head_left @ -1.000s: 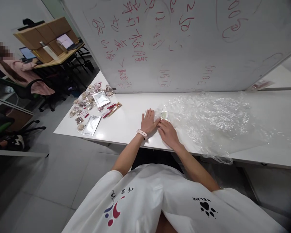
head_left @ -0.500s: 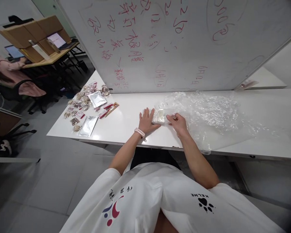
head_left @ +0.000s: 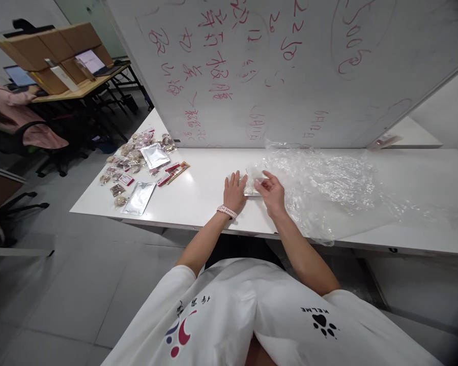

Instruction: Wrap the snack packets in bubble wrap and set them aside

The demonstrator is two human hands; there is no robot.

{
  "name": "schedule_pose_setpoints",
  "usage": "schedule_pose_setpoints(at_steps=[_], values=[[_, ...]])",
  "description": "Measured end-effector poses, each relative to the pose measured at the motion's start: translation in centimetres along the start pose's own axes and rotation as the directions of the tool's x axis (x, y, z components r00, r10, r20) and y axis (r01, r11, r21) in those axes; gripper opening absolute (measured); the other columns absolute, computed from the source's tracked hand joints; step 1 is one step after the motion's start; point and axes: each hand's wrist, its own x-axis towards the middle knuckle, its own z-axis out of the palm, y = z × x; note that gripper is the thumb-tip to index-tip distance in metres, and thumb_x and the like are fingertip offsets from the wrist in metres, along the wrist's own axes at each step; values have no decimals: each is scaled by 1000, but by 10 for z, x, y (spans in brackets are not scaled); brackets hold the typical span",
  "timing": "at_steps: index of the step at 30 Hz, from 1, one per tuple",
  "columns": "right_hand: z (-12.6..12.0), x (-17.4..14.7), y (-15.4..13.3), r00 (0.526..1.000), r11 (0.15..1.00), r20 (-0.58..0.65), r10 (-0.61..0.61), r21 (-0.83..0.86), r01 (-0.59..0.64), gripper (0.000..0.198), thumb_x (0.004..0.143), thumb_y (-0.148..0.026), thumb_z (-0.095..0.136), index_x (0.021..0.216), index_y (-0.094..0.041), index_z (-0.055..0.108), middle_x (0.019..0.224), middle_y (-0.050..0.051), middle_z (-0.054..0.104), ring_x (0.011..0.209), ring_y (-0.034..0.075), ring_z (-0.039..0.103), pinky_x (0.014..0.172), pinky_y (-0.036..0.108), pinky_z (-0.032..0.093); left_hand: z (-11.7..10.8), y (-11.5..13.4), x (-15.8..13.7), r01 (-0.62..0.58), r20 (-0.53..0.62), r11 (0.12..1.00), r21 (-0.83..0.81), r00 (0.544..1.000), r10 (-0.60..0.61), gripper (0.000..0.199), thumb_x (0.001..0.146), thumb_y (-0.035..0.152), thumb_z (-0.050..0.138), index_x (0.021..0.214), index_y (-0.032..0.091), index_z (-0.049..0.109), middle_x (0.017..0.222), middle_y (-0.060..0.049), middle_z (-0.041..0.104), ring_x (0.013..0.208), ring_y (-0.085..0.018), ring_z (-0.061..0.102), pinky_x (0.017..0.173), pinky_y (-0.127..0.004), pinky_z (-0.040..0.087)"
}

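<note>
A small, flat, pale packet [head_left: 251, 190] lies on the white table, partly covered by clear plastic. My left hand [head_left: 234, 194] rests flat with fingers stretched out, touching the packet's left side. Over its right side is my right hand [head_left: 274, 194], thumb and fingertips pinched on the clear plastic film [head_left: 258, 175]. To the right, the film joins a large crumpled spread of clear plastic [head_left: 324, 183]. Much of the packet is hidden beneath my hands, and its print cannot be read.
At the table's left end lie several small wrapped packets [head_left: 125, 162], two silver pouches [head_left: 139, 198] and some red-labelled sticks [head_left: 173, 174]. A whiteboard [head_left: 229, 76] with red writing stands along the back edge. Farther left, a person in pink [head_left: 15, 112] sits at a desk.
My right hand has moved left, drawing the plastic film over the packet. My left hand stays at the packet's left side, its thumb now closer to its fingers. The view has shifted slightly.
</note>
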Motion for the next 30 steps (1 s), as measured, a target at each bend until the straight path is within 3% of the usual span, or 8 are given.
schedule_pose_setpoints(at_steps=[5, 8, 10, 15, 18, 21, 26, 30], values=[[14, -14, 7, 954, 845, 239, -180, -459, 274, 35, 91, -37, 50, 116, -24, 70, 128, 9, 61, 118, 29, 51, 102, 50, 40, 1, 2, 1, -36, -9, 996, -82, 999, 35, 59, 95, 28, 45, 151, 12, 35, 163, -16, 25, 153, -28, 17, 125, -51, 15], [8, -17, 7, 921, 759, 343, -183, -546, 354, 43, 94, -28, 41, 131, -24, 63, 138, 9, 57, 122, 31, 47, 97, 49, 40, -2, 3, -2, -2, -111, 986, -164, 994, -16, 74, 93, 21, 46, 158, 11, 13, 166, -17, 14, 149, -26, 29, 118, -47, 33], [2, -16, 7, 898, 715, 409, -159, -580, 391, 47, 90, -20, 42, 134, -21, 59, 143, 9, 54, 125, 32, 43, 96, 48, 39, -4, 3, -4, -30, -142, 984, -175, 990, 4, 77, 89, 14, 47, 158, 16, 13, 167, -14, 11, 145, -25, 38, 113, -44, 41], [-6, -10, 0, 823, 582, 535, -190, -614, 533, 56, 80, -4, 43, 134, -16, 53, 141, 11, 55, 128, 30, 42, 96, 44, 36, -17, 2, -2, -65, -14, 991, -118, 998, 64, 59, 88, 7, 50, 145, 21, 47, 140, -7, 60, 135, -23, 51, 111, -40, 43], [-2, -7, -10, 803, 446, 537, -258, -671, 592, 51, 85, 3, 32, 128, -14, 54, 131, 16, 60, 120, 28, 51, 93, 43, 35, -36, 0, 5, -9, 92, 999, -51, 996, 14, 47, 90, 11, 51, 135, 23, 56, 117, -8, 72, 115, -25, 65, 96, -39, 51], [0, -1, -23, 812, 358, 548, -200, -731, 581, 43, 89, 2, 28, 115, -14, 59, 109, 17, 67, 100, 27, 61, 84, 39, 38, -61, -2, 13, -53, 194, 999, 2, 980, 51, 29, 92, 22, 54, 119, 22, 65, 100, -9, 75, 98, -28, 70, 87, -39, 53], [-20, 18, -49, 811, 456, 575, -107, -697, 554, 24, 91, -13, 49, 109, -18, 64, 88, 9, 71, 74, 22, 63, 66, 31, 40, -105, 13, 14, -155, 186, 984, -86, 968, 169, 34, 93, 28, 56, 126, 24, 59, 107, -7, 73, 105, -27, 67, 93, -40, 50], [-79, 39, -68, 887, 797, 435, -158, -473, 374, 14, 85, -28, 68, 95, -19, 69, 82, 3, 70, 73, 18, 62, 68, 30, 46, -130, 32, -3, -158, -234, 979, -130, 964, 125, 51, 97, 34, 47, 147, 22, 40, 139, -13, 57, 135, -27, 48, 113, -47, 38]])
